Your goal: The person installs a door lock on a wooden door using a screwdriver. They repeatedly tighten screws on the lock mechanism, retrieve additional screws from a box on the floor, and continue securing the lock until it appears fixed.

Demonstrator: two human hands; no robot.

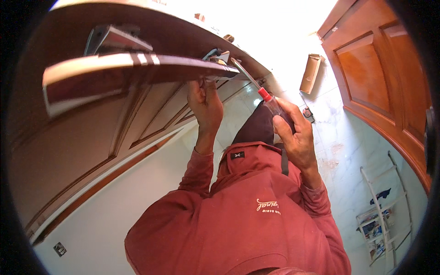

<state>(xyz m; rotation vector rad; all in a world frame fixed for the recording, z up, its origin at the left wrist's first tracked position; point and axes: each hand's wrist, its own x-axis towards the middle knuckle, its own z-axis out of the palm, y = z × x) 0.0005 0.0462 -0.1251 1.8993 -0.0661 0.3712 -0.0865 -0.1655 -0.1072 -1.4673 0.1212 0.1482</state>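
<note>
My right hand [299,133] is closed round the handle of a screwdriver [264,94], red at the collar and clear behind it. Its metal shaft slants up and left, the tip beside the right end of a dark brown board [172,70]. Raised to that board's underside is my left hand [206,104], its thumb and fingers bent near the right end; the fingertips are partly hidden, and I cannot tell exactly what they grip. Small metal hardware [219,56] shows just behind the board's edge. A metal bracket [120,40] sits farther left.
A panelled brown wooden surface [96,133] extends below the board on the left. Another panelled wooden door [371,68] stands at right. A long cardboard box [311,73] and a small dark-and-red object [308,113] lie on the tiled floor. A metal stepladder [384,220] is at lower right.
</note>
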